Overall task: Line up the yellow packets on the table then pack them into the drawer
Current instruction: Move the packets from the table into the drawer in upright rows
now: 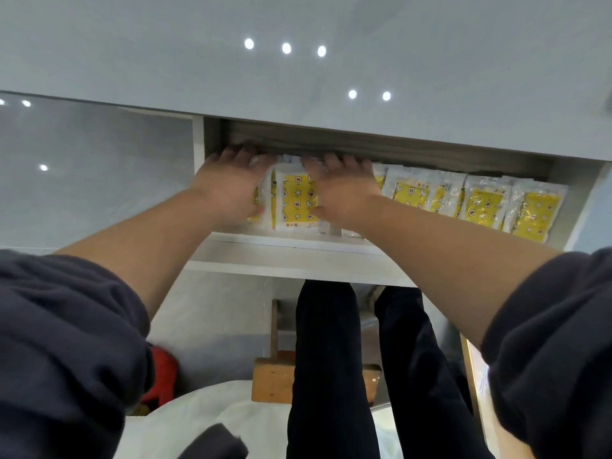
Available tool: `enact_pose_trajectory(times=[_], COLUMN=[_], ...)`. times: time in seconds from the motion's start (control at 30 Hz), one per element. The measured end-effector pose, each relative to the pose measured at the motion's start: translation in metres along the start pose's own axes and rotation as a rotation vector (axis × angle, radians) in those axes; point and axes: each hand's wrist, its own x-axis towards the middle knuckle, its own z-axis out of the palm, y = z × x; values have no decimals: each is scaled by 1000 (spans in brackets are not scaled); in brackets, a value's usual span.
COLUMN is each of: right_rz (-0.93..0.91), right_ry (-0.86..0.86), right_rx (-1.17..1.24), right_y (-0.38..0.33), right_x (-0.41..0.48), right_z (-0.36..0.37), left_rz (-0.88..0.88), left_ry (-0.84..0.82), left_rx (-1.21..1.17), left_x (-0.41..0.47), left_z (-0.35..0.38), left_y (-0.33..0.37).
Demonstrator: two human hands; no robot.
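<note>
While yellow packets (482, 207) line the drawer (291, 253) mid-frame, left hand (228, 190) and right hand (344, 190) press flat on them. Fingers straight, hands apart.

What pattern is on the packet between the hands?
The packet is yellow with small star and crescent shapes, white-edged; head view shows it.

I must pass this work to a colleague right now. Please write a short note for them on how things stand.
Left hand: open, flat on the packets at the left end of the open drawer.
Right hand: open, flat on the packets beside it; one packet shows between the hands.
Packets: an overlapping row across the drawer, which is pulled out from under the table.
Done: the packets in view are in the drawer.
Left: probably to straighten the row and close the drawer.
</note>
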Motion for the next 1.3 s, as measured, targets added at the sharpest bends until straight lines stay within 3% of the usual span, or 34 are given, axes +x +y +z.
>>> enact_pose_trajectory(times=[0.23, 0.3, 0.47, 0.83, 1.2, 1.3], right_rz=[95, 122, -29, 7, 45, 12], right_ry=[194, 220, 309, 514, 491, 458], right_rx=[143, 146, 72, 101, 124, 159], right_y=[9, 12, 12, 12, 9, 19], right_x=[16, 20, 17, 24, 19, 7], right_z=[4, 15, 42, 63, 56, 41], left_rz=[0, 5, 54, 14, -1, -25], left_ry=[252, 238, 321, 356, 403, 482], left_rx=[-120, -80, -11, 29, 31, 35], left_x=[28, 38, 37, 46, 43, 38], left_z=[-5, 7, 38, 52, 53, 47], left_y=[26, 34, 37, 39, 38, 43])
